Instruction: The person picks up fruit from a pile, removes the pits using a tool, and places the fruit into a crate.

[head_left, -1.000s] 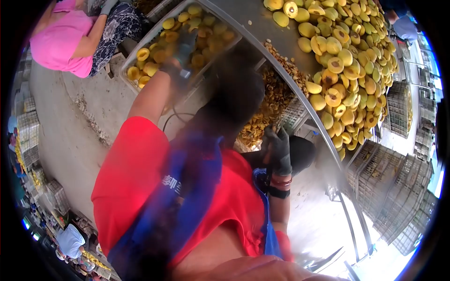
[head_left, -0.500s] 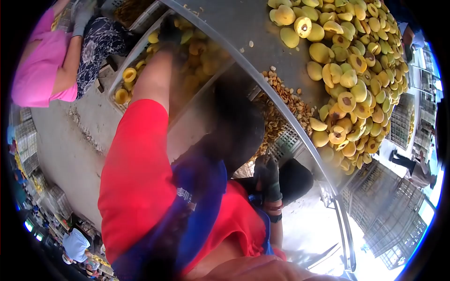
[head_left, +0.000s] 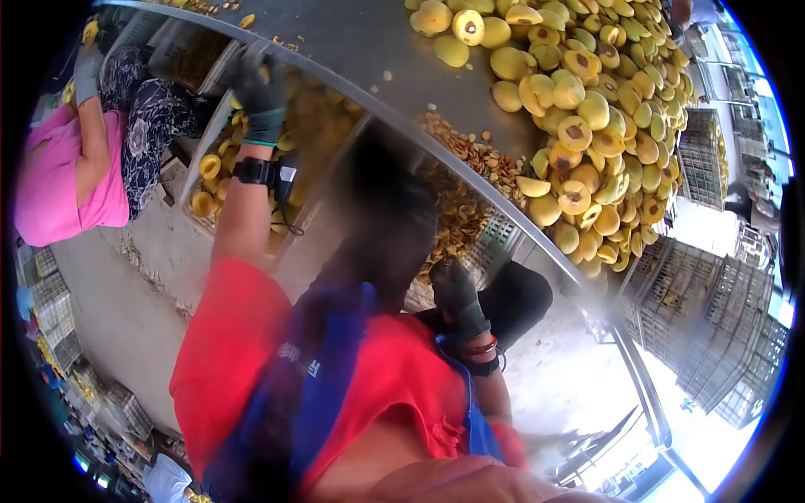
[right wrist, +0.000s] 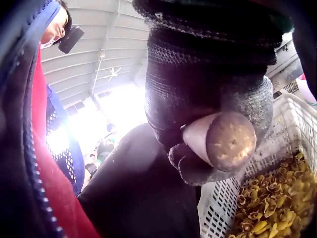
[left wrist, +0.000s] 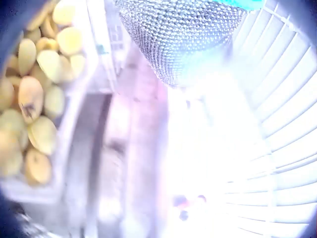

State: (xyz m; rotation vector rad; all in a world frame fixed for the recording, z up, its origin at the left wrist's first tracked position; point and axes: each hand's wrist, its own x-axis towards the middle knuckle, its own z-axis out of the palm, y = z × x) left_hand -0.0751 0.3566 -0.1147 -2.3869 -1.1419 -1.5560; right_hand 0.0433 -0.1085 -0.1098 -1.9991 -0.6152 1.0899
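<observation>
My left hand (head_left: 258, 92), in a dark glove, is raised at the metal table's edge, above a pale crate (left wrist: 74, 114) of yellow stone-fruit halves (left wrist: 42, 134). A small yellow patch shows at its fingers; glare and blur leave me unable to tell whether it grips a piece. By my bent knee, my gloved right hand (head_left: 455, 293) holds a thick cylindrical handle (right wrist: 230, 141). Its round, pitted end pokes out of the curled fingers in the right wrist view, while the rest is hidden in the fist. Below that hand stands a white perforated crate (right wrist: 218, 208) with curled yellow-brown scraps (right wrist: 272, 203).
On the metal table (head_left: 360, 50) lies a big heap of cut yellow fruit (head_left: 599, 126), with loose pits (head_left: 478, 151) along its near edge. A person in pink (head_left: 80, 184) sits at the left. Stacked crates (head_left: 696, 310) stand at the right.
My left hand has risen from among the fruit in the crate to the table's edge. The right hand stays by the knee, and the head view has swung somewhat.
</observation>
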